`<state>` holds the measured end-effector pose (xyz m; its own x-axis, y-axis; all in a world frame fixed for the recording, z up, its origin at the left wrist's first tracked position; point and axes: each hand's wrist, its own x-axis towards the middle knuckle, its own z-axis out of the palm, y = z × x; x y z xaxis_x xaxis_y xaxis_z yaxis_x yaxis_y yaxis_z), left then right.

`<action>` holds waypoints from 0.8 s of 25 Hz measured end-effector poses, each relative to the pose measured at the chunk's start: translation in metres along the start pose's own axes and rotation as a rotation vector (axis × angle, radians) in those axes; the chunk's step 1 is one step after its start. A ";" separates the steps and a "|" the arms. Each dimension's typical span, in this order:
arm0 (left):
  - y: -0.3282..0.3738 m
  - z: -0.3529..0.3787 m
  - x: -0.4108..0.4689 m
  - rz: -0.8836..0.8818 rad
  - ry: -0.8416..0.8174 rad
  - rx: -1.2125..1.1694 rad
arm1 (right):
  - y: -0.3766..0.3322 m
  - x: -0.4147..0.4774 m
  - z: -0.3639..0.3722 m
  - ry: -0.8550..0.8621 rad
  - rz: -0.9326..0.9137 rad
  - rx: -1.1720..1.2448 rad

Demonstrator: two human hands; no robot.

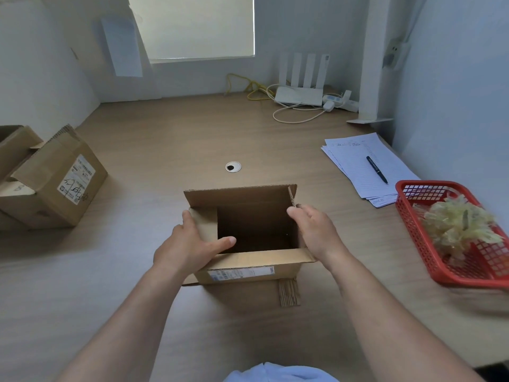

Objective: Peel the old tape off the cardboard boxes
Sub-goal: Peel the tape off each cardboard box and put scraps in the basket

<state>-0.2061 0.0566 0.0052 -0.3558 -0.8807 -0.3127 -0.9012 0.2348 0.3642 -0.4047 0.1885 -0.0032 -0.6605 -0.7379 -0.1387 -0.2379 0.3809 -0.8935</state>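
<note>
A small brown cardboard box [248,268] stands open on the desk in front of me, its flaps spread and its dark inside bare. My left hand [190,244] rests on the left flap with straight fingers, the thumb reaching over the opening. My right hand [314,230] lies flat against the right flap and side of the box. A white shipping label [239,272] runs along the near face. No loose tape shows on this box.
Two more cardboard boxes [52,180] sit at the left edge. A red plastic basket [413,232] at the right holds a wad of peeled tape [457,224]. Papers with a pen [376,169], a router [298,96] and cables lie further back. A cardboard scrap [289,293] lies by the box.
</note>
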 end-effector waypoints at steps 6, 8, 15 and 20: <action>0.004 0.007 -0.001 -0.033 0.085 0.125 | 0.005 -0.002 -0.011 -0.033 -0.090 0.129; -0.003 0.004 -0.002 -0.014 0.099 0.006 | 0.007 0.000 -0.012 -0.038 -0.083 0.143; -0.036 -0.014 -0.007 -0.079 -0.090 -0.938 | 0.012 0.007 -0.017 -0.088 0.006 0.327; -0.040 -0.012 -0.002 -0.005 -0.116 -0.954 | 0.010 0.016 -0.018 -0.114 -0.001 0.285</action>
<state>-0.1667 0.0441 0.0021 -0.4205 -0.8228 -0.3825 -0.3402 -0.2478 0.9071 -0.4302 0.1907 -0.0065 -0.5721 -0.8024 -0.1701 -0.0189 0.2202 -0.9753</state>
